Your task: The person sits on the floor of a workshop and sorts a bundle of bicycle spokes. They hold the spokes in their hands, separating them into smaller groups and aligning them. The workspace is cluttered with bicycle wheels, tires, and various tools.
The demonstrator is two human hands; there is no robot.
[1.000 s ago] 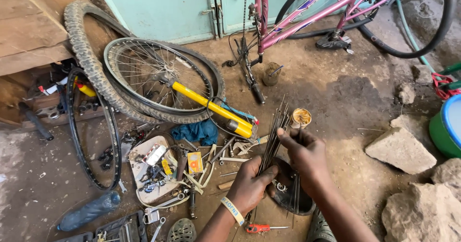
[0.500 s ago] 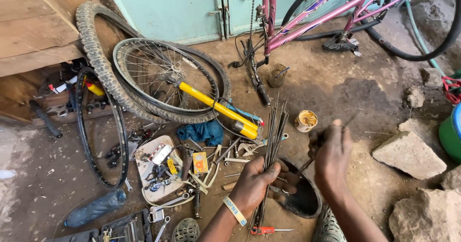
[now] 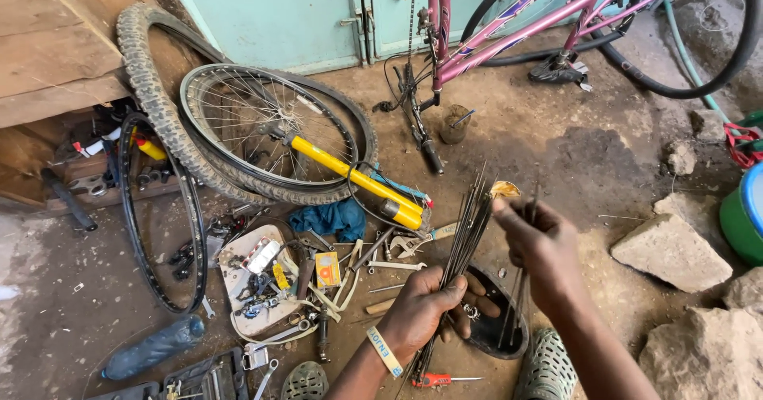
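My left hand (image 3: pixel 425 309) is closed around a bundle of thin metal bicycle spokes (image 3: pixel 470 217) that fan upward and away from me. My right hand (image 3: pixel 540 241) is raised beside the bundle and pinches a few separate spokes (image 3: pixel 517 305) that hang down toward a dark round rim piece (image 3: pixel 491 328) on the ground. A small yellowish cup (image 3: pixel 504 189) lies just beyond my right fingertips.
A yellow pump (image 3: pixel 358 179) lies across a spoked wheel (image 3: pixel 266 130) and knobby tyre (image 3: pixel 151 98). Scattered wrenches and small parts (image 3: pixel 318 273) and a blue rag (image 3: pixel 330 219) lie left of my hands. A pink bicycle frame (image 3: pixel 509 27) stands behind; rocks (image 3: pixel 671 249) sit at right.
My right hand rose from the spoke bundle and moved right, pulling a few spokes away with it. My left hand kept its grip on the bundle.
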